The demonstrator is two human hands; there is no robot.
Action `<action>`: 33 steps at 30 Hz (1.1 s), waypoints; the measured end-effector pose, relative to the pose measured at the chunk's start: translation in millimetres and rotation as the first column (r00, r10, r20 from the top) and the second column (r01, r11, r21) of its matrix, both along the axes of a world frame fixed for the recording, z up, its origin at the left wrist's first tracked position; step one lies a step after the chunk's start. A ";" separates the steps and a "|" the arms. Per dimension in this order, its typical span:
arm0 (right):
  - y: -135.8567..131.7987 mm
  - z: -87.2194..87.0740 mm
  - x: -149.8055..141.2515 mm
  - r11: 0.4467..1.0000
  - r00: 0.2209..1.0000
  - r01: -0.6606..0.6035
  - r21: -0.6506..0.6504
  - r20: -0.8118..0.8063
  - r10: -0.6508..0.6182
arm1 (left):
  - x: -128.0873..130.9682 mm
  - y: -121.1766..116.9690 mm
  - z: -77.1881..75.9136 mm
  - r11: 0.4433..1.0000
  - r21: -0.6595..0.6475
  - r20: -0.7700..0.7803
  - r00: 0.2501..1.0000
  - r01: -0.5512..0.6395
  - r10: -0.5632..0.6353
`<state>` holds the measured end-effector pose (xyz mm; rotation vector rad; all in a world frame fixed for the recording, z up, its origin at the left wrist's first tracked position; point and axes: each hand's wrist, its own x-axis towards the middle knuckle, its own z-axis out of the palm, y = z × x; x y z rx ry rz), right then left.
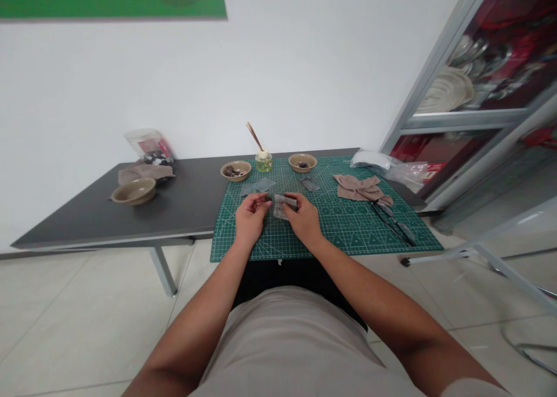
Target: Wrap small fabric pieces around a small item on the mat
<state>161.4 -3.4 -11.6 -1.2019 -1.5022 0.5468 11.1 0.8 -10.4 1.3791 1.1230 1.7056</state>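
Observation:
Over the green cutting mat [348,234], my right hand [305,220] is closed on a small grey sheer pouch [281,208], thumb in front and fingers behind. My left hand [251,218] is just left of the pouch, its thumb and fingertips pinched together. A dark speck shows at those fingertips, too small to name. Beyond my hands lie flat grey pouches [263,184] on the left and another greyish packet [309,183] on the right. Two tan bowls with dark bits in them, the left bowl [243,172] and the right bowl [302,169], stand farther back.
A reed diffuser [263,162] stands between the bowls. To the right lie a brown cloth [357,187], eyeglasses [394,223] and a clear plastic bag [394,168]. Another tan bowl [134,192] and a clear container [150,145] are at the left. A glass-doored cabinet [461,121] borders the right.

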 end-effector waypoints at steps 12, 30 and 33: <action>-3.0 7.0 6.1 0.997 0.999 -0.017 -0.078 -0.030 0.014 | 0.1 -0.5 -1.3 0.995 -0.094 -0.030 0.999 0.029 -0.032; -8.1 2.2 0.9 0.998 0.993 -0.059 0.030 0.100 0.056 | -0.6 -2.6 2.0 0.997 -0.070 -0.093 0.995 0.029 -0.035; 0.5 -0.3 3.3 1.000 0.993 -0.007 0.025 0.122 0.004 | -1.2 -2.0 -1.9 0.999 -0.023 -0.114 0.993 -0.030 0.027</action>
